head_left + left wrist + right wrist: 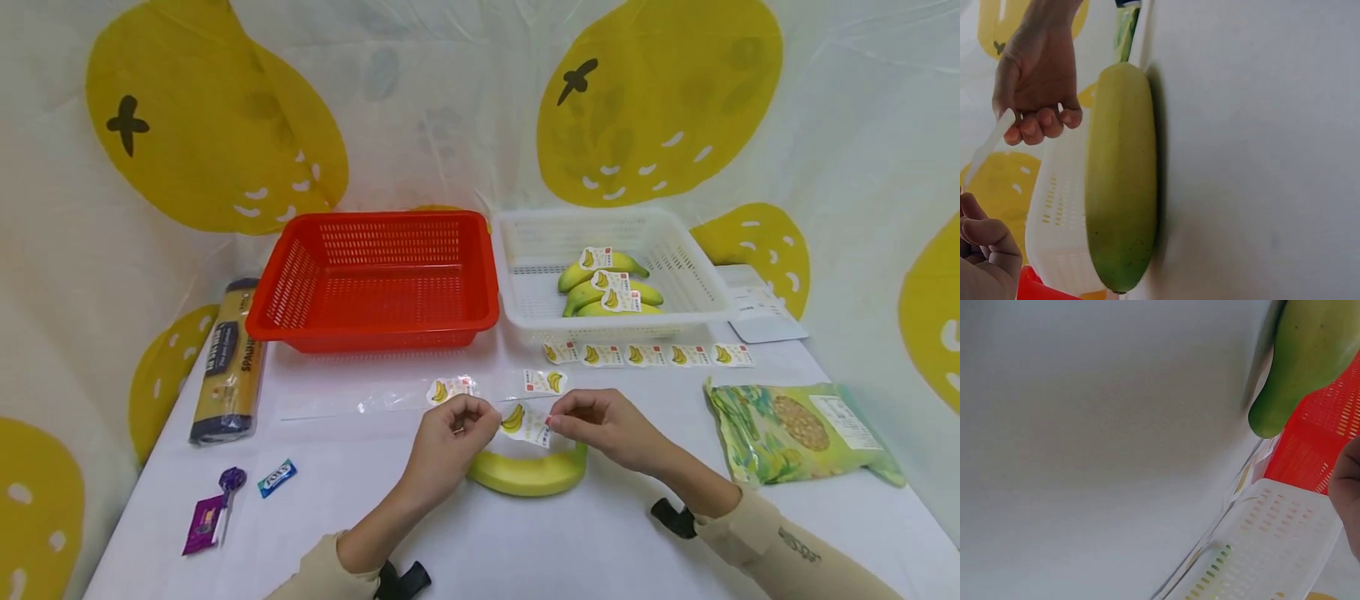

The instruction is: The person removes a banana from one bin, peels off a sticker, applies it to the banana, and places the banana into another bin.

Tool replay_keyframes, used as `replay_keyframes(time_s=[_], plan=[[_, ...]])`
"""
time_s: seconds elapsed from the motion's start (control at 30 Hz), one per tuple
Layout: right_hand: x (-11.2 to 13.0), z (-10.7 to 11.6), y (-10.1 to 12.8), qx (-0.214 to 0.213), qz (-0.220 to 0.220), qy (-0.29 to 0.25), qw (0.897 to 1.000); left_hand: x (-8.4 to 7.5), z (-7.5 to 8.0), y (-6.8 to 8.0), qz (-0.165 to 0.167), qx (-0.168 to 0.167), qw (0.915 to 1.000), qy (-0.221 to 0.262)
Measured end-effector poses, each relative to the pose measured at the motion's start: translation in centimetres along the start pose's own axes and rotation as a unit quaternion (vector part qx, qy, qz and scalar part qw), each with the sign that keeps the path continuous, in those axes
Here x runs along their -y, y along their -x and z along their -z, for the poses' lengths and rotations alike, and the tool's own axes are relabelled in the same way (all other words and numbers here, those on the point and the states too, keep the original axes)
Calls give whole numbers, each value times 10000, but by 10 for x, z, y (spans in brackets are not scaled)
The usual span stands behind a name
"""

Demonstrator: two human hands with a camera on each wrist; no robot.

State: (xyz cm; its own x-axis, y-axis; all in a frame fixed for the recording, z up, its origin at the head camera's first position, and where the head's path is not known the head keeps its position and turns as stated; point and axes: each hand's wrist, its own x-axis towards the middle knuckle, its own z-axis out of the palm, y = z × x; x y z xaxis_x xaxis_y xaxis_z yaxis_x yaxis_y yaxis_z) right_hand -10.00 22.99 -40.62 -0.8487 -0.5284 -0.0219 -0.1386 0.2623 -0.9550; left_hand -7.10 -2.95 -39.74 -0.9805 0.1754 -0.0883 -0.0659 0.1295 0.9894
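A white banana-print sticker (pixel 525 423) is stretched between the two hands. The left hand (pixel 456 440) pinches its left edge between thumb and fingers, and the right hand (pixel 617 427) pinches its right edge. Below the sticker a single yellow banana (pixel 528 475) lies on the white table, its greenish stem end to the right. Seen from the left wrist, the sticker (pixel 988 147) appears nearly edge-on above the banana (pixel 1121 181), apart from it. The right wrist view catches the banana's green end (pixel 1272 412) and only part of the right hand (pixel 1349 494).
Behind the hands stand a red basket (pixel 375 337) and a white basket (pixel 615 323) holding three stickered bananas (pixel 611 292). A clear strip (pixel 337 404) and a sticker row (pixel 647 356) lie in front. Spaghetti (pixel 228 362), sweets (pixel 204 523) and a green bag (pixel 806 433) flank the work.
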Motion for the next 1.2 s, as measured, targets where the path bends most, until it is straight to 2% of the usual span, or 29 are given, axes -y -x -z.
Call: replay_keyframes(time_s=[0.13, 0.27, 0.5, 0.7, 1.0, 1.2], plan=[[2, -7, 8, -37, -4, 479, 9988, 9, -3, 8, 136, 88, 9999, -28], [1, -16, 16, -60, -238, 904, 9956, 21, -8, 14, 220, 176, 9993, -259], [-2, -25, 20, -41, -617, 1455, 9874, 35, -13, 17, 57, 154, 9951, -971], [-5, -33, 21, -271, -488, 1860, 9810, 39, -14, 18, -262, 51, 9795, -1999], [-2, -42, 22, -524, -254, 2594, 9640, 40, -15, 19, -528, -43, 9640, -2607], [-6, -44, 21, -597, -78, 3025, 9512, 40, -13, 16, -732, 140, 9481, -3091]])
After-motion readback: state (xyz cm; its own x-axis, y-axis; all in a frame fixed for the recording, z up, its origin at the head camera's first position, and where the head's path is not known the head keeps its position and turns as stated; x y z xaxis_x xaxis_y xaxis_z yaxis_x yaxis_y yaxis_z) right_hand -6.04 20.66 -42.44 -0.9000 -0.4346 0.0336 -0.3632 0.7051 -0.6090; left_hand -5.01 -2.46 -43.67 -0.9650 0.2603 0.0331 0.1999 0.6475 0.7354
